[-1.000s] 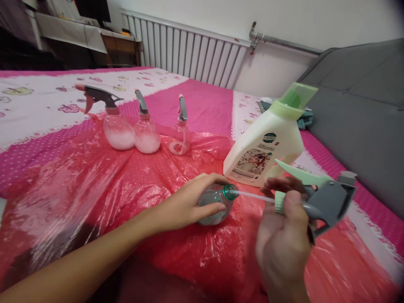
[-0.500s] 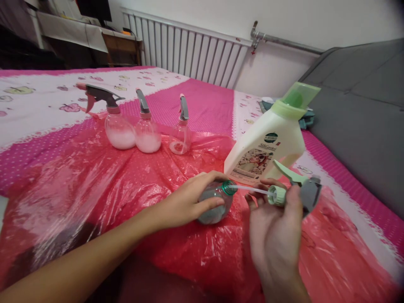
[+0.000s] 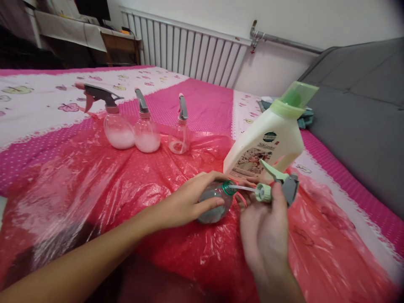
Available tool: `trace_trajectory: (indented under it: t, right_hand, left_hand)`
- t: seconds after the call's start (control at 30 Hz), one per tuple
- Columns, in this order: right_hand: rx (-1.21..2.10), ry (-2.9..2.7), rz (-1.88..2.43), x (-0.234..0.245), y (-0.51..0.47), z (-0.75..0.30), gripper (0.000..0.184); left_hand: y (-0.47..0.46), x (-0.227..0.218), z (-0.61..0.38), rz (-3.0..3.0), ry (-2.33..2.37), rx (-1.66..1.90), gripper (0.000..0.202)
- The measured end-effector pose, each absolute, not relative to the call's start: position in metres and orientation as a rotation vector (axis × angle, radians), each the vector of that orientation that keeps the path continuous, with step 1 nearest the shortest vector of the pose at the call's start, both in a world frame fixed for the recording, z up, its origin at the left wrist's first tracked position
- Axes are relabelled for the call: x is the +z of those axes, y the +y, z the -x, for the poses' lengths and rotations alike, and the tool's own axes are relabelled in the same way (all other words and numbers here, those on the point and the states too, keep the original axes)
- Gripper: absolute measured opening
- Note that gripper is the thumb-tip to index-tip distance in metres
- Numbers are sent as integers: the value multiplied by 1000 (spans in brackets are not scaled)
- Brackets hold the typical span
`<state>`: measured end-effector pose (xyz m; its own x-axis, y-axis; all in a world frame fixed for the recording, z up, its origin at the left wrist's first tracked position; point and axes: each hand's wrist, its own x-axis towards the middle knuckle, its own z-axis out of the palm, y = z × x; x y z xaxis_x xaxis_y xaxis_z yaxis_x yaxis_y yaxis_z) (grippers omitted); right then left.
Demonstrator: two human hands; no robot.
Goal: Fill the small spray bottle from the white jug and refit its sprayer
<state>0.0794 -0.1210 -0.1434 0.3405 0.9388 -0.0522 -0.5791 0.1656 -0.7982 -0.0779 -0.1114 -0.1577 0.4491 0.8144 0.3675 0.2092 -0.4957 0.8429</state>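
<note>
My left hand [image 3: 195, 195] is closed around a clear round spray bottle [image 3: 212, 210], tilted so its green threaded neck faces right. In my right hand [image 3: 265, 227] is a grey and light green spray nozzle [image 3: 285, 187], lying on its side with the collar toward the bottle. Its thin white tube reaches into the bottle's mouth, and a gap separates collar from neck. Just behind my right hand stands a large white jug [image 3: 268, 134] with a light green cap, leaning to the right.
Three spray bottles with grey and pink tops stand at the back left: one [image 3: 118, 130], a second [image 3: 147, 134] and a third [image 3: 179, 139]. A red plastic sheet [image 3: 120, 189] covers the pink bedspread [image 3: 205, 101]. A grey headboard [image 3: 356, 92] rises at right.
My right hand has moved left with the spray nozzle, and more of the tube is now inside the bottle. My left hand and its bottle have stayed in place.
</note>
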Motion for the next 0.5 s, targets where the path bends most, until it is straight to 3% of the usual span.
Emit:
trace_trajectory:
  t: [0.5]
  right_hand:
    - [1321,-442,828,-138,-120,-83,26]
  left_hand:
    - [-112,-156,78,-1961,854,1039,35]
